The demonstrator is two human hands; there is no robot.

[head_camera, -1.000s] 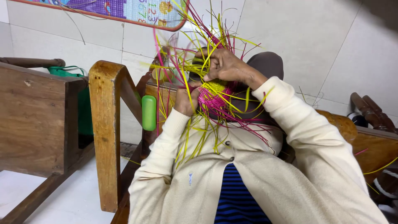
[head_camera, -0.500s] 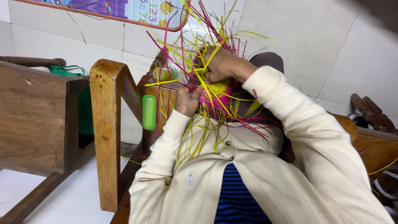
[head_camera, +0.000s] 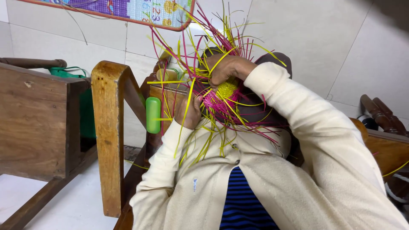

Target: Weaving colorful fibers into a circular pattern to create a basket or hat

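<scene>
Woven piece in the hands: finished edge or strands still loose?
Loose. The pink and yellow woven piece has unwoven strips fanning out around the left hand and right hand.

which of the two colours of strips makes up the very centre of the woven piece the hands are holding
The yellow ones: the centre of the woven piece is a small yellow patch, ringed by pink weave. The right hand grips above it, the left hand below.

Two hands work here: the left hand (head_camera: 188,111) and the right hand (head_camera: 228,68). Between them sits one woven piece (head_camera: 221,97) with many loose pink and yellow strips, too many to count. Left of the woven piece stands one green case (head_camera: 153,115).
</scene>
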